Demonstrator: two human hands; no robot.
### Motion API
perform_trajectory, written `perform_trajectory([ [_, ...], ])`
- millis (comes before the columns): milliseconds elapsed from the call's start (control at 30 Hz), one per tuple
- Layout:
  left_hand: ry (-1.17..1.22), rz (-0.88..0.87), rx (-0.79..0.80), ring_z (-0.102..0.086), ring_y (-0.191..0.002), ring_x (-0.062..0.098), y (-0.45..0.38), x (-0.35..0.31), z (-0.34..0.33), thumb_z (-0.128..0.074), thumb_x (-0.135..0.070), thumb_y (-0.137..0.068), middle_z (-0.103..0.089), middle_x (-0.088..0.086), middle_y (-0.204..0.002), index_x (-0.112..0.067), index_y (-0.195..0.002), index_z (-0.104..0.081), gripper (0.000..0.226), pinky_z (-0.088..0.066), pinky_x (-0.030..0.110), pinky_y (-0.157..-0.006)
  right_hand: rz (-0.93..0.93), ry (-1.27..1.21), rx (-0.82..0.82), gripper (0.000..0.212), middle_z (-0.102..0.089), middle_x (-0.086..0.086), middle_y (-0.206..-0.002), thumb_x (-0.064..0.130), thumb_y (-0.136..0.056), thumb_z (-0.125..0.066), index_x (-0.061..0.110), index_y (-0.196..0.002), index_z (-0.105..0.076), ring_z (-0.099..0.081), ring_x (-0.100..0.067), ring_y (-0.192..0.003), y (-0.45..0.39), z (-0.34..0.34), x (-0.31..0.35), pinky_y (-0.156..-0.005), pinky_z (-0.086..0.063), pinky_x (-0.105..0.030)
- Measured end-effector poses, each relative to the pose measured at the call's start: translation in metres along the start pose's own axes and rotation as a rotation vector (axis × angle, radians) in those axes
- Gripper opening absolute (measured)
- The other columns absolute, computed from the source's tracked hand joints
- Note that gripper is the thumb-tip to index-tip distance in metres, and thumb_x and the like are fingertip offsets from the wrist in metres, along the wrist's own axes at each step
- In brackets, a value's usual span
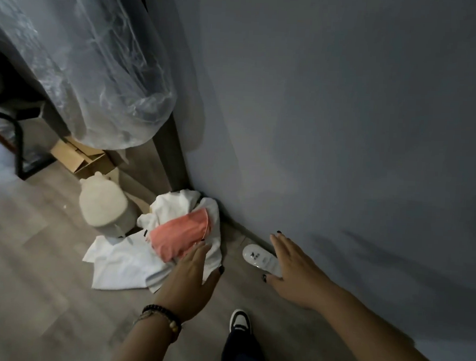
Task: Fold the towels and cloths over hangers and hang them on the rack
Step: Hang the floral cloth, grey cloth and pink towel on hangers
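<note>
Two hands, left (190,274) right (290,268), spread over one cloth pile (156,247)

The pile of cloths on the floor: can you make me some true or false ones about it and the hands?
1. A pink cloth lies on top of the white towels. True.
2. The pile sits on a table. False: it lies on the wooden floor by the wall.
3. Both hands have straight, spread fingers. True: the left hand reaches over the pile, the right hand over a white remote.
4. The right hand grips a hanger. False: it holds nothing, and no hanger shows.
</note>
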State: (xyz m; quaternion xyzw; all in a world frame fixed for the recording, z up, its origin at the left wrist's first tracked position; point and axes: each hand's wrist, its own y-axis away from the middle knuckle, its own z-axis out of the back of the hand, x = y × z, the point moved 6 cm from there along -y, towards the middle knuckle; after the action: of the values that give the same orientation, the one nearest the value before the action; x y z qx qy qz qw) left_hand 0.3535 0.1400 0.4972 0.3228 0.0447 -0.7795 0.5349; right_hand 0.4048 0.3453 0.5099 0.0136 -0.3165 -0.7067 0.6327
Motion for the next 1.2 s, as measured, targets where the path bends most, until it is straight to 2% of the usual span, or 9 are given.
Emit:
perform_trajectory([
  [267, 0.062, 0.155, 0.008, -0.034, -0.14, 0.02, -0.118, 0.068, 0.02, -0.047, -0.041, -0.098, -0.031, 0.001, -0.155, -0.026, -0.148, -0.025, 0.057, -0.031, 0.03, -0.111, 0.05, 0.057, 0.106, 0.081, 0.01, -0.004, -0.161, 0.042, -0.097, -0.046, 0.014, -0.153, 0.006, 0.002, -0.02, -0.149, -0.144, 0.001, 0.024, -0.119, -0.009, -0.033],
  [433, 0.14, 0.219, 0.041, -0.046, -0.13, 0.021, -0.167, 0.132, -0.01, -0.051, -0.038, -0.097, -0.038, 0.001, -0.151, -0.025, -0.146, -0.03, 0.055, -0.036, 0.029, -0.104, 0.036, -0.025, 0.153, 0.077, 0.01, 0.0, -0.161, 0.039, -0.098, -0.045, 0.019, -0.154, 0.005, -0.002, -0.017, -0.148, -0.215, -0.036, 0.041, -0.117, -0.013, -0.031],
  [500, 0.168, 0.24, 0.059, -0.053, -0.123, 0.02, -0.184, 0.162, -0.034, -0.051, -0.035, -0.097, -0.044, 0.002, -0.145, -0.024, -0.145, -0.031, 0.053, -0.04, 0.028, -0.1, 0.021, -0.046, 0.172, 0.078, 0.011, -0.001, -0.161, 0.038, -0.098, -0.046, 0.02, -0.154, 0.005, 0.0, -0.019, -0.149, -0.248, -0.066, 0.042, -0.119, -0.013, -0.034],
  [633, 0.227, 0.313, 0.07, -0.053, -0.12, 0.02, -0.225, 0.234, -0.103, -0.051, -0.028, -0.097, -0.052, 0.004, -0.137, -0.021, -0.141, -0.035, 0.048, -0.043, 0.029, -0.098, -0.022, -0.073, 0.189, 0.08, 0.013, -0.003, -0.161, 0.039, -0.097, -0.048, 0.021, -0.153, 0.007, 0.014, -0.023, -0.147, -0.321, -0.143, 0.028, -0.119, -0.006, -0.039],
  [733, 0.305, 0.353, 0.055, -0.05, -0.125, 0.021, -0.263, 0.289, -0.168, -0.055, -0.026, -0.095, -0.05, 0.004, -0.14, -0.018, -0.142, -0.036, 0.051, -0.044, 0.033, -0.101, -0.083, -0.111, 0.168, 0.08, 0.012, 0.0, -0.161, 0.038, -0.097, -0.049, 0.021, -0.154, 0.005, 0.014, -0.023, -0.147, -0.376, -0.201, 0.006, -0.118, -0.009, -0.04],
  [867, 0.309, 0.438, 0.107, -0.047, -0.127, 0.024, -0.321, 0.36, -0.258, -0.058, -0.024, -0.093, -0.045, 0.007, -0.141, -0.015, -0.14, -0.034, 0.054, -0.038, 0.029, -0.101, -0.136, -0.172, 0.131, 0.079, 0.009, -0.001, -0.161, 0.036, -0.096, -0.05, 0.021, -0.153, 0.002, 0.01, -0.023, -0.148, -0.445, -0.273, -0.03, -0.118, -0.011, -0.042],
  [967, 0.218, 0.467, 0.119, -0.05, -0.118, 0.026, -0.355, 0.409, -0.318, -0.062, -0.03, -0.088, -0.046, 0.009, -0.135, -0.015, -0.134, -0.037, 0.054, -0.044, 0.037, -0.101, -0.149, -0.186, 0.122, 0.078, 0.01, -0.002, -0.161, 0.036, -0.096, -0.05, 0.021, -0.153, 0.001, 0.009, -0.023, -0.148, -0.484, -0.318, -0.052, -0.12, -0.011, -0.042],
  [1100, -0.042, 0.433, -0.067, -0.055, -0.105, 0.027, -0.382, 0.441, -0.357, -0.066, -0.036, -0.083, -0.053, 0.005, -0.118, -0.017, -0.121, -0.048, 0.046, -0.05, 0.04, -0.084, -0.118, -0.201, 0.093, 0.077, 0.01, -0.002, -0.161, 0.035, -0.097, -0.049, 0.021, -0.154, 0.001, 0.009, -0.023, -0.148, -0.517, -0.35, -0.073, -0.119, -0.009, -0.04],
  [1200, -0.156, 0.325, -0.198, -0.061, -0.084, 0.028, -0.397, 0.445, -0.366, -0.063, -0.032, -0.085, -0.061, 0.003, -0.091, -0.017, -0.092, -0.06, 0.016, -0.05, 0.041, -0.07, -0.098, -0.18, 0.098, 0.078, 0.009, -0.003, -0.161, 0.036, -0.097, -0.05, 0.021, -0.154, 0.001, 0.009, -0.023, -0.148, -0.529, -0.363, -0.084, -0.119, -0.01, -0.04],
])
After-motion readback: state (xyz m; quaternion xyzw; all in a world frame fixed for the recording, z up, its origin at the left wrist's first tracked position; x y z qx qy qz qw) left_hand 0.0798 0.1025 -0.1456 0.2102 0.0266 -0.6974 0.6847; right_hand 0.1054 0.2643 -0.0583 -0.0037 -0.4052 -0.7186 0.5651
